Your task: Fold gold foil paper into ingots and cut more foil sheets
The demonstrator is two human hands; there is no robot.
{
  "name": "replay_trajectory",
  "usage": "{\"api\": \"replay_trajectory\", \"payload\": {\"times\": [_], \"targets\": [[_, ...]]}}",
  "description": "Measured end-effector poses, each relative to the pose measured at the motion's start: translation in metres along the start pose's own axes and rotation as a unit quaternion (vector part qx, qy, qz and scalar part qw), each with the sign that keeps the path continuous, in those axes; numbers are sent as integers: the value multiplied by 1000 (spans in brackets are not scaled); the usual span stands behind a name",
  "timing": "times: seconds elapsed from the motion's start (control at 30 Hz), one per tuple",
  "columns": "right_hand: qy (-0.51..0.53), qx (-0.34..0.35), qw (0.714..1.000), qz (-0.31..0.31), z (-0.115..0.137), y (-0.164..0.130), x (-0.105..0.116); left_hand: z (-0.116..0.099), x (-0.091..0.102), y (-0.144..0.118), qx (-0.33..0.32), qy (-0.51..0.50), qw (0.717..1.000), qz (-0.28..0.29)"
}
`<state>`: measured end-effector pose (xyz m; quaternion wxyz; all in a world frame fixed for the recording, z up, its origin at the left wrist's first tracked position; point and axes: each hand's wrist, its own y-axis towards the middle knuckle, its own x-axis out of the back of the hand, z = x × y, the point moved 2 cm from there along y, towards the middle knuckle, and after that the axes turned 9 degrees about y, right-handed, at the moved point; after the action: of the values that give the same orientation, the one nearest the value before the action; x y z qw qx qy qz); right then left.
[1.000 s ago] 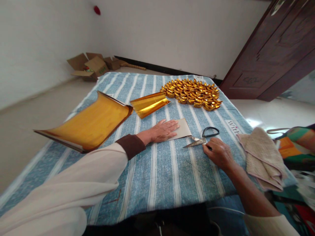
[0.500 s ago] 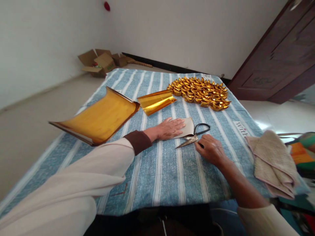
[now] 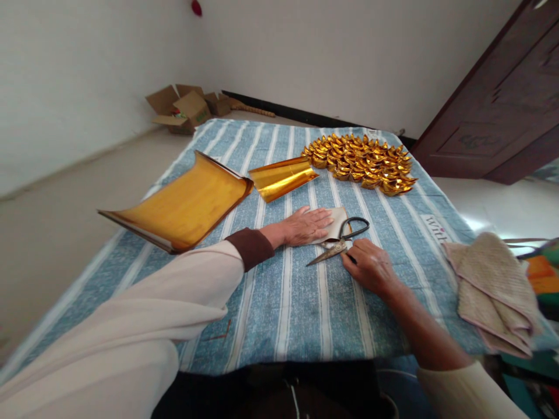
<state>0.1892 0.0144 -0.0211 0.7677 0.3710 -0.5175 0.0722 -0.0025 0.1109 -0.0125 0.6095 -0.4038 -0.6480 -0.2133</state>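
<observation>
my flat left hand (image 3: 305, 226) pins pale-grey rectangular paper (image 3: 335, 227); right hand (image 3: 370, 266) clamps black-handled metal scissors (image 3: 337, 248). likely cutting; next wants steadiness.

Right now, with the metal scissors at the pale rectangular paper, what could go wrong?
The metal scissors with black loop handles, held in the right hand, have their blades near the flat left hand; a slip might nick it.

The pale rectangular paper is pressed only by that hand, so it might twist against the blades.

The blades are low over the blue-and-white striped cloth and could snag it.
</observation>
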Motion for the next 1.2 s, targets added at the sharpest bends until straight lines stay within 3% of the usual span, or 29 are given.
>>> {"api": "replay_trajectory", "payload": {"times": [1.2], "targets": [[41,35,998,32,0,9,-3,-6,4,-2,-2,23,1000,3]]}}
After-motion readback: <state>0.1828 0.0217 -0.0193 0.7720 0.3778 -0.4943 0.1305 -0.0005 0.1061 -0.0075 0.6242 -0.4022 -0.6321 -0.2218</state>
